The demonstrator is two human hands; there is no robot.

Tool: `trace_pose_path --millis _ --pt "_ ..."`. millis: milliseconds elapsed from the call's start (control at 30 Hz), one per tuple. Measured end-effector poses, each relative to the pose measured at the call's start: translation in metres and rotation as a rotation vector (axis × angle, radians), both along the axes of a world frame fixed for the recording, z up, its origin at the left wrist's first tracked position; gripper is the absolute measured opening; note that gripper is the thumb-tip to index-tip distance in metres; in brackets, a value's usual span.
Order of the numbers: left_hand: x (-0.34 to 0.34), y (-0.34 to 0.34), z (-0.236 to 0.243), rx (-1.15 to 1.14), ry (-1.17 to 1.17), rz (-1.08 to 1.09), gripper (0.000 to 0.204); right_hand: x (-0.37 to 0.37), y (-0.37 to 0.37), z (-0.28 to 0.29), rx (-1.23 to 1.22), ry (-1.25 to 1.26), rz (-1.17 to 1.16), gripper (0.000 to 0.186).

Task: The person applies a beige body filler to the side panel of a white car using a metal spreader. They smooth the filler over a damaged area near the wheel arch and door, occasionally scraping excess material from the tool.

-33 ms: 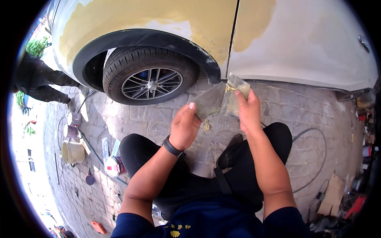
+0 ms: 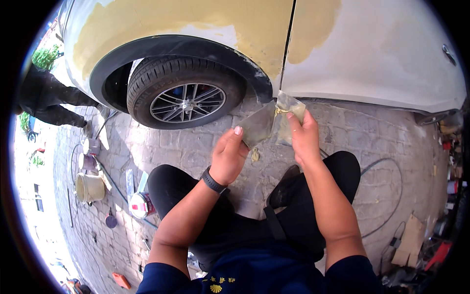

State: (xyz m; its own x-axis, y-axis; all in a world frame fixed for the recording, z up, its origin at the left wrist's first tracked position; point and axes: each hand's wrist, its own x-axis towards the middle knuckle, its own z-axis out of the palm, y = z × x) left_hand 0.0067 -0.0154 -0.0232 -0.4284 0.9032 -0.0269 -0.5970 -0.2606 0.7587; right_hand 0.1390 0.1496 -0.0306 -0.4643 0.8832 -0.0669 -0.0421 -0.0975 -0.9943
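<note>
My left hand [image 2: 228,156] pinches a flat greyish plate [image 2: 257,126], thumb on top, with a dark watch on that wrist. In my right hand [image 2: 306,137] is a thin, translucent putty spreader [image 2: 292,103], held between thumb and fingers. Yellowish putty [image 2: 282,111] clings to the spreader near my thumb. The two flat pieces meet or nearly meet at their edges; whether they touch I cannot tell. Beyond them stands a car, its fender [image 2: 171,24] and door [image 2: 372,54] patched with yellowish filler. A small putty-coloured lump [image 2: 255,155] shows below the plate.
The car's wheel [image 2: 188,104] is just ahead on the left. Several containers, including a beige bucket [image 2: 90,188] and a red-and-white can [image 2: 141,206], stand left of my knee. A hose [image 2: 399,196] curves over the paving at right. Another person's legs [image 2: 58,100] are at far left.
My right hand and its spreader have shifted slightly left, toward the plate. My left hand stays almost in place.
</note>
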Motion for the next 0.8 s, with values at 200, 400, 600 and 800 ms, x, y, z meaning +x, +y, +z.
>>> trace_pose_path --millis 200,400,600,800 --pt "-0.001 -0.005 -0.007 -0.035 0.075 0.018 0.045 -0.006 -0.019 -0.01 0.299 -0.077 0.07 0.023" --pt "0.0 -0.003 -0.013 -0.083 0.116 0.092 0.045 -0.005 -0.025 -0.012 0.327 -0.142 0.114 0.026" --pt "0.003 -0.001 -0.016 -0.018 0.073 0.102 0.042 -0.008 -0.034 -0.007 0.351 -0.12 0.133 0.023" --pt "0.004 0.002 -0.023 -0.009 0.035 0.104 0.039 -0.009 -0.044 0.003 0.368 -0.111 0.187 0.022"
